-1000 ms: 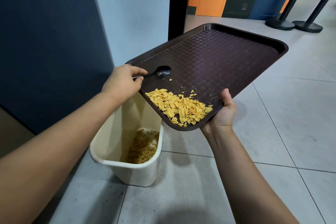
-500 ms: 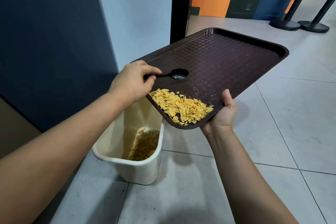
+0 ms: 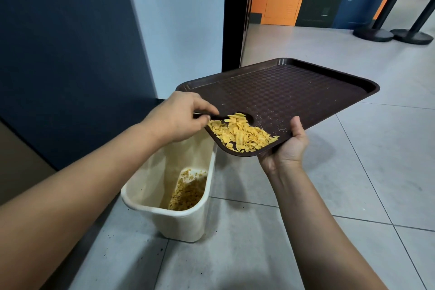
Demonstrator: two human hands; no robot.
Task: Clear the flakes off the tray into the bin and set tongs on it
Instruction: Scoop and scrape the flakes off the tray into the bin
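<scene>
Head view: our left hand pinches a black plastic spoon against yellow flakes heaped at the dark brown textured tray's seven-o'clock corner, above the cream plastic bin. Our right hand clamps the tray's near edge. We judge clearing half done; no tongs visible.

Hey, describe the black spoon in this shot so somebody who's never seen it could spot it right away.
Start at the big dark brown tray held tilted over the cream bin. At its low near corner lies a pile of yellow flakes, and the left hand pinches a thin handle there. That is the black spoon: its dark glossy bowl sits behind the pile, partly covered by flakes.
</scene>
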